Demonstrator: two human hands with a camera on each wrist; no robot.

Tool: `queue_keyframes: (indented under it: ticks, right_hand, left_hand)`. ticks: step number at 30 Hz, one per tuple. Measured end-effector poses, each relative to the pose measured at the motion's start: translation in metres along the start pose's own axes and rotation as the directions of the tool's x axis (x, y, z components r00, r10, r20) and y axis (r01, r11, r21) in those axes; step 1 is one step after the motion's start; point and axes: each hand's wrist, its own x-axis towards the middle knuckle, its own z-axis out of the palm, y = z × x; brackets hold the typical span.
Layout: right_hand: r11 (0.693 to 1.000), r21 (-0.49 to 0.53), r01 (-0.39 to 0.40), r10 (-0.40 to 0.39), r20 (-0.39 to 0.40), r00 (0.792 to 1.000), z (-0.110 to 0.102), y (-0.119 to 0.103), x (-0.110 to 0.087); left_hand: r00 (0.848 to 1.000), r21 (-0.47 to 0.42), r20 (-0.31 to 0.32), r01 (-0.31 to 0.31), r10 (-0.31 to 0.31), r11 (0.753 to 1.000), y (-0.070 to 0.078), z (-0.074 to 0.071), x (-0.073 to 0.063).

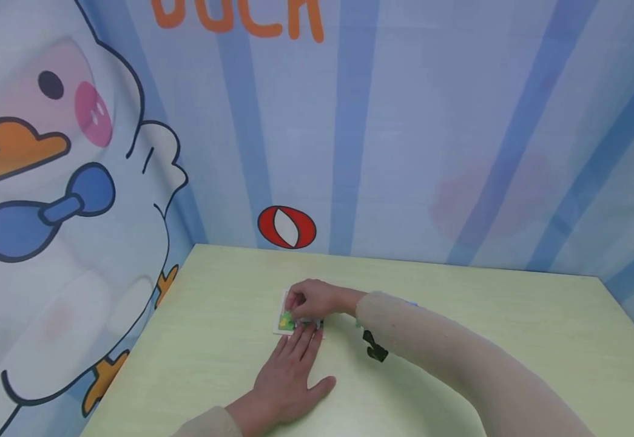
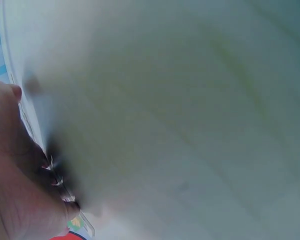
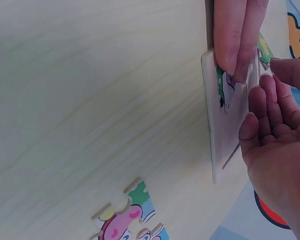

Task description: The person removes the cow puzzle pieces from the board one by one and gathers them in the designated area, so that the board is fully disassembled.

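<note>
A small jigsaw puzzle board (image 3: 217, 145) lies on the table with a pale rim. My left hand (image 1: 289, 379) lies flat, its straight fingertips pressing a puzzle piece with dark outlines (image 3: 230, 90) at the board's near side. In the left wrist view that hand (image 2: 25, 175) shows only at the left edge. My right hand (image 1: 317, 299) is over the board, thumb and index finger pinching a green and yellow puzzle piece (image 3: 264, 51) at its edge. The right hand's other fingers (image 3: 270, 107) curl loosely over the bare part of the board.
Joined puzzle pieces with a pink character (image 3: 124, 220) lie on the pale wooden table (image 1: 229, 279), mostly hidden by the right sleeve (image 1: 437, 346) in the head view. A small black object (image 1: 375, 346) shows beside that sleeve. A printed curtain (image 1: 306, 121) stands behind the table.
</note>
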Motion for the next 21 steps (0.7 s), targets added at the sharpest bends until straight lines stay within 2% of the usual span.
queue_keyframes:
  ticks: [14,21]
  right_hand:
    - [1.0,0.027,0.009,-0.009,-0.009,1.0,0.0045,-0.0007,0.0031]
    - [0.998,0.067,0.014,-0.013,-0.019,1.0,0.002,-0.0055,-0.0015]
  left_hand:
    - [0.999,-0.002,0.031,0.014,-0.014,1.0,-0.0006,-0.0015,0.0008]
    - [1.0,0.019,0.021,0.002,-0.002,1.0,-0.0012,-0.0001,0.0016]
